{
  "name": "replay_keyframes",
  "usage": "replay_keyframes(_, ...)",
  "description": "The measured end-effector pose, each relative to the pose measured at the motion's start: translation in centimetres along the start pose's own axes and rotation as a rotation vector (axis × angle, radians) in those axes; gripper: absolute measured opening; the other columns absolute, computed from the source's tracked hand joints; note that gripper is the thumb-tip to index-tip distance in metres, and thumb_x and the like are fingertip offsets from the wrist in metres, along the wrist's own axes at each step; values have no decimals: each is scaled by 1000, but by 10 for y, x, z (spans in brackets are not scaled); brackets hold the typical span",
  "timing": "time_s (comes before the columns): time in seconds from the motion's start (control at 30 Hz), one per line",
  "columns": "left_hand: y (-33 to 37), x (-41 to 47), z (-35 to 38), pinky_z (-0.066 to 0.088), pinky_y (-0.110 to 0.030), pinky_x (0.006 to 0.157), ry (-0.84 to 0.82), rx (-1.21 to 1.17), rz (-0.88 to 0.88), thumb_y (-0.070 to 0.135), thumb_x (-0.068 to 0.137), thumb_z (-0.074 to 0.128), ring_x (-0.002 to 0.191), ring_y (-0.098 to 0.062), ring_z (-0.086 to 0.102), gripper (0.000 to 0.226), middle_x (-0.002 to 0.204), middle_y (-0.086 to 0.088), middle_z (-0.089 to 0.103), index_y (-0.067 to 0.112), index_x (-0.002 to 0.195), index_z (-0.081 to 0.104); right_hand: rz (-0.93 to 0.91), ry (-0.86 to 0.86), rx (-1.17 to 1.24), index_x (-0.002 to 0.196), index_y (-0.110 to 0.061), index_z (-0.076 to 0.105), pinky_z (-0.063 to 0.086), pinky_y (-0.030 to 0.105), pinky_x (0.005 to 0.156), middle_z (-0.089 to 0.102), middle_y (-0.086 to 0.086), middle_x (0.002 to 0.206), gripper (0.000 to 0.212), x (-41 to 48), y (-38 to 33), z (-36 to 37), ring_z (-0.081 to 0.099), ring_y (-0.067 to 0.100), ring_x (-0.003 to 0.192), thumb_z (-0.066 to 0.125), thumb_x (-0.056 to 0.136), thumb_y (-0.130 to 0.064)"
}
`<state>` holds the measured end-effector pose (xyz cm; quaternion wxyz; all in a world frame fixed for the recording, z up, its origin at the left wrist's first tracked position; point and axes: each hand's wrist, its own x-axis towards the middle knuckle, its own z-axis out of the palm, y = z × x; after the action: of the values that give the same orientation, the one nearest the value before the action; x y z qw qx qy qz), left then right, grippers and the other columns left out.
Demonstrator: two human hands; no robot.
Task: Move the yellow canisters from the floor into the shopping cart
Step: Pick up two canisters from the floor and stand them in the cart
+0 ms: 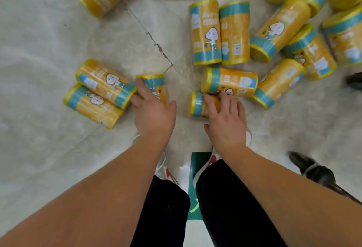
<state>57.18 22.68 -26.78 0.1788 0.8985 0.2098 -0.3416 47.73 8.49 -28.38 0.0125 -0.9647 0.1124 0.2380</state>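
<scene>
Yellow cylindrical canisters with teal bands lie scattered on the pale floor. The left hand, fingers spread, touches one canister beneath its fingertips. The right hand lays straight fingers atop a neighbouring canister, thumb apart.

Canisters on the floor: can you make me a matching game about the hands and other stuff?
Things:
1 left hand
2 right hand
3 green floor patch

Places:
A between the person's legs
B resting on the sideways canister
C touching the lengthways canister beside a side-by-side pair

Pairs: 1-C, 2-B, 3-A
</scene>
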Motion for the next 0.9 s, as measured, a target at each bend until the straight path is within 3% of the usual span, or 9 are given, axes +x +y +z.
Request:
replay_keyframes(0.13, -4, 6, 12, 47, -48, 81, 88, -39, -40, 32, 80, 73, 115, -36, 52, 92, 133, -15, 44, 23, 149, 13, -35, 164, -2, 132, -27, 54, 46, 52, 98, 58, 15, 121, 64, 5, 6, 14, 53, 36, 110, 75, 73, -12)
replay_keyframes(0.23, -5, 3, 2, 51, -48, 85, 52, -186, -26, 30, 74, 75, 108, -33, 58, 88, 127, -12, 52, 29, 142, 20, -28, 51, 64, 131, -27, 54, 51, 49, 90, 57, 11, 124, 72, 6, 10, 3, 55, 34, 104, 82, 65, -18)
replay_keyframes(0.33, 5, -27, -30, 49, -36, 77, 14, -286, -5, 30, 70, 76, 97, -25, 63, 86, 118, -6, 60, 32, 138, 22, 78, -56, 233, 135, -29, 48, 55, 44, 80, 53, 3, 131, 74, -10, 14, -45, 53, 30, 103, 80, 68, -28)
replay_keyframes(0.4, 17, -62, -65, 42, -30, 73, -18, -332, 21, 29, 71, 77, 93, -18, 62, 86, 115, 0, 61, 32, 139, 24, 173, -107, 411, 143, -32, 38, 54, 42, 77, 47, -5, 136, 72, -32, 15, -96, 45, 25, 111, 70, 78, -34)
replay_keyframes(0.5, 46, -130, -133, 43, -30, 76, -53, -373, 64, 32, 71, 78, 92, -15, 62, 84, 111, 5, 63, 36, 137, 27, 335, -28, 682, 145, -35, 34, 49, 36, 76, 45, -11, 134, 73, -68, 21, -198, 40, 20, 117, 67, 80, -41)
replay_keyframes(0.63, 112, -226, -237, 51, -38, 81, -60, -458, 222, 31, 68, 80, 98, -17, 66, 81, 105, 11, 64, 41, 131, 30, 427, 184, 928, 145, -32, 37, 47, 38, 91, 48, -10, 134, 79, -109, 49, -356, 41, 17, 123, 75, 76, -41)
replay_keyframes(0.7, 156, -274, -288, 53, -41, 85, -60, -517, 327, 34, 64, 81, 97, -16, 66, 81, 97, 21, 64, 42, 129, 32, 441, 317, 1008, 143, -28, 40, 47, 42, 97, 51, -8, 131, 82, -128, 72, -435, 46, 19, 122, 79, 73, -42)
replay_keyframes(0.8, 225, -345, -351, 54, -45, 87, -46, -603, 481, 41, 57, 79, 94, -10, 68, 81, 91, 31, 62, 41, 126, 37, 431, 527, 1108, 137, -32, 45, 50, 46, 93, 53, -14, 120, 79, -163, 110, -537, 56, 19, 112, 76, 67, -50)
replay_keyframes(0.9, 287, -422, -386, 55, -38, 87, -45, -660, 651, 35, 62, 81, 90, 0, 67, 80, 93, 29, 64, 37, 130, 40, 430, 672, 1174, 131, -45, 43, 54, 46, 88, 55, -16, 117, 73, -207, 155, -614, 60, 16, 106, 73, 65, -54)
